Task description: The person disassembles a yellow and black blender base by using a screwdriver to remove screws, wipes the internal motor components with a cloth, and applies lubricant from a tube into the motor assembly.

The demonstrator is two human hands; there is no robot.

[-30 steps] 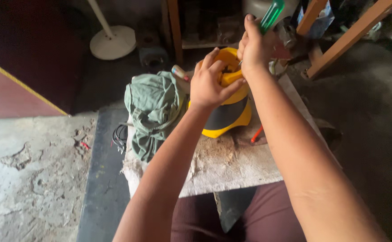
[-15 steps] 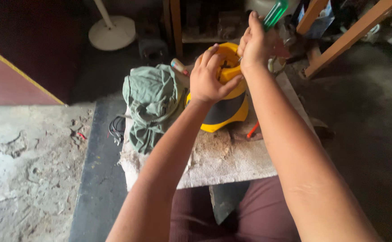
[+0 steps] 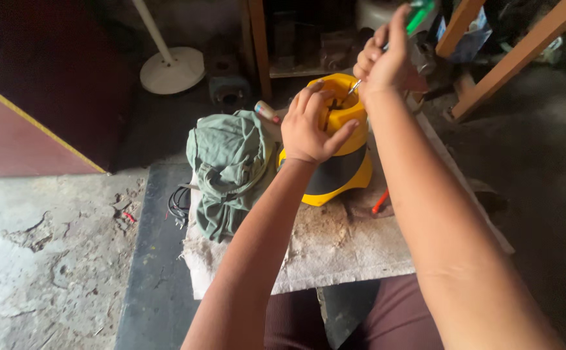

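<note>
While steadying one yellow housing (image 3: pixel 335 152), left hand (image 3: pixel 309 126) (grip clasped on it), right hand (image 3: pixel 386 61) pinching one green-handled screwdriver (image 3: pixel 419 16).

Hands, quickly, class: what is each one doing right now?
Left hand: fingers wrapped over the top of the yellow appliance, gripping it.
Right hand: closed on a green-handled screwdriver, tip at the appliance top.

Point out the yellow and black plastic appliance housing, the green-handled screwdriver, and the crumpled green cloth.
Yellow and black plastic appliance housing (image 3: pixel 348 172): head view, lower side wall.
Green-handled screwdriver (image 3: pixel 420 14): head view, handle above the right fist.
Crumpled green cloth (image 3: pixel 228 165): head view, middle folds.
</note>
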